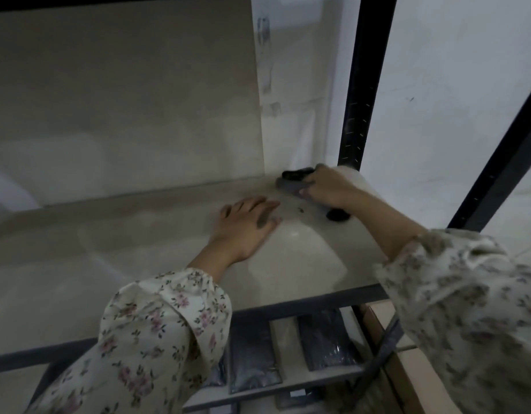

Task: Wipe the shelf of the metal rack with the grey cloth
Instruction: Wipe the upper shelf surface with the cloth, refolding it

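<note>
Left grip first: the left hand [246, 227] lies flat on the shelf [109, 258] with its palm down and its fingers spread out. It holds nothing. A dark smudge sits on the back of its fingers. The floral sleeve [156, 333] of that arm hangs over the front edge of the shelf.

Just to the right of the left hand, on the shelf, is a small dark speck [301, 209].

Next comes the right hand [327, 186], farther back on the shelf than the left hand and close to it, but not touching it. Its fingers are curled down onto the grey cloth [288, 186] and press it on the shelf. The cloth pokes out to the left of that hand, near the back wall [123, 100]. A small black thing [297, 173] lies just behind the cloth, touching the fingers. Another black thing [337, 214] lies just in front of the right hand, under the wrist. It is too blurry to tell what they are.

Right behind the right hand, a black metal post [366, 85] of the rack stands up tall. A second dark post [503, 162] leans across farther right.

Under the shelf, below the right arm, dark shiny packets [327, 342] lie on a lower shelf, and a brown cardboard box [413, 375] sits to their right.
</note>
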